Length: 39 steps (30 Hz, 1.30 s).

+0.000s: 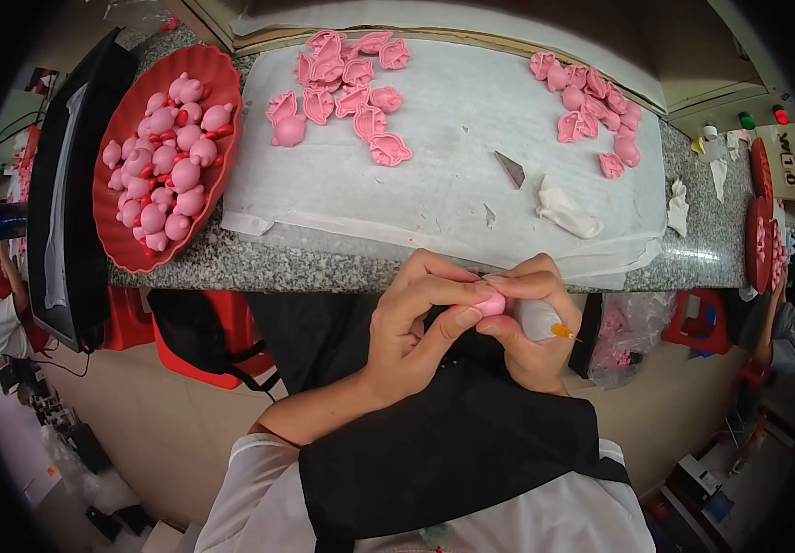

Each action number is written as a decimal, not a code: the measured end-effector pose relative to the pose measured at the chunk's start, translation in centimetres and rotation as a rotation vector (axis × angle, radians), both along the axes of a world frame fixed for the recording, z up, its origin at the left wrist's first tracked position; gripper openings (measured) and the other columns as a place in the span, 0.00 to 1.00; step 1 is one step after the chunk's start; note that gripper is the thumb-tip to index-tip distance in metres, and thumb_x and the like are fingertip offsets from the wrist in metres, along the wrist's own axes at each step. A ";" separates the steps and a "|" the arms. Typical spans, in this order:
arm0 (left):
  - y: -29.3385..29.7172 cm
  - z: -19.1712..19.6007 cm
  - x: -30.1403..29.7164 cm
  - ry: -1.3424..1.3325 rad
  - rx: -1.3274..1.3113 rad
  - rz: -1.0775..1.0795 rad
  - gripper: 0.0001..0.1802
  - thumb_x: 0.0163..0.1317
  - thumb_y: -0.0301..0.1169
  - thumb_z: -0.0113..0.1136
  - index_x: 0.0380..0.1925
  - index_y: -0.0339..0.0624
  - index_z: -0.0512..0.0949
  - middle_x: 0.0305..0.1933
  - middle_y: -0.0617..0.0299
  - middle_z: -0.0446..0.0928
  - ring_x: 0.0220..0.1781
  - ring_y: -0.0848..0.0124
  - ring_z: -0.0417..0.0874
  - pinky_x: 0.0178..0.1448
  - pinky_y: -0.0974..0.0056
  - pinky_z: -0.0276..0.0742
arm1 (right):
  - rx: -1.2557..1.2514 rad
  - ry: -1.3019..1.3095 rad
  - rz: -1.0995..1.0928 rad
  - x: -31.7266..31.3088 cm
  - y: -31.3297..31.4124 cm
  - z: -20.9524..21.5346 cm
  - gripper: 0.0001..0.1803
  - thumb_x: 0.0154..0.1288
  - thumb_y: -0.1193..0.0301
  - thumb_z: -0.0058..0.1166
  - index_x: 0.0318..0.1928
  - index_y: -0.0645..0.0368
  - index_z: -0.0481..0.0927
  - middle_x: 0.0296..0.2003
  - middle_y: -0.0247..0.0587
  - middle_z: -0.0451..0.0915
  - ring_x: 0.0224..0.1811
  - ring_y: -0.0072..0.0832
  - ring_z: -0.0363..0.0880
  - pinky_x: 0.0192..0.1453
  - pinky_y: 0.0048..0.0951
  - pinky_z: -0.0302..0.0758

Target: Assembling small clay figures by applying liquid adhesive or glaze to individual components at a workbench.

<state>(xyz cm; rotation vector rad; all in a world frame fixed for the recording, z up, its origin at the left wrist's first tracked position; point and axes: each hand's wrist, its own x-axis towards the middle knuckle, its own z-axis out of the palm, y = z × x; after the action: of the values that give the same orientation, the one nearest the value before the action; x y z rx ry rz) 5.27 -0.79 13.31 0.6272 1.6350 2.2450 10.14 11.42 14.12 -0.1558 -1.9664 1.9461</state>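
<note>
Just in front of the counter's near edge, my two hands meet at a small rounded pink plastic figure part [490, 305]. My left hand [423, 318] pinches it between thumb and fingertips. The fingertips of my right hand [537, 355] press on its other side. That hand also grips a whitish squeeze bottle [536, 320] with an orange needle tip, lying across the palm and pointing right. Much of the pink part is covered by my fingers. Ahead on the white paper sheet [323, 198] lie hollow pink shell halves [353, 98], several of them open side up.
A red scalloped tray [110, 241] of round pink figures with red parts stands at left. More pink pieces [591, 103] lie at the sheet's far right. A dark triangular blade [510, 170] and a crumpled white cloth [567, 208] rest nearer me. Red stools [190, 346] stand below.
</note>
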 end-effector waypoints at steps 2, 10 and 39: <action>0.2 -0.6 0.1 -0.078 0.085 -0.020 0.07 0.51 0.23 0.52 0.32 0.36 0.73 0.36 0.57 0.68 0.39 0.72 0.70 0.42 0.72 0.66 | 0.012 0.001 -0.016 -0.1 -0.1 -0.4 0.18 0.36 0.80 0.62 0.33 0.61 0.75 0.28 0.34 0.68 0.29 0.19 0.68 0.32 0.18 0.65; 0.6 -0.7 0.3 -0.570 0.316 -0.096 0.09 0.55 0.29 0.49 0.35 0.39 0.67 0.40 0.59 0.64 0.43 0.70 0.68 0.48 0.65 0.65 | 0.159 0.050 -0.010 -0.5 -0.1 0.1 0.21 0.34 0.75 0.65 0.33 0.63 0.72 0.35 0.42 0.69 0.38 0.28 0.69 0.40 0.23 0.66; 0.2 -1.0 -0.8 -0.879 0.553 -0.502 0.23 0.58 0.43 0.41 0.44 0.35 0.64 0.36 0.60 0.68 0.36 0.72 0.70 0.42 0.69 0.65 | -0.129 -0.092 0.122 -0.7 1.6 1.0 0.13 0.43 0.82 0.55 0.35 0.63 0.75 0.38 0.40 0.66 0.21 0.11 0.61 0.27 0.12 0.60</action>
<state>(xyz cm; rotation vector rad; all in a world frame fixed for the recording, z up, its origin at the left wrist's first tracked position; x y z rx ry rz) 4.47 -0.55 12.32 0.0774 0.3880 2.0872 9.42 13.00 15.14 -0.1648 -1.9489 2.1817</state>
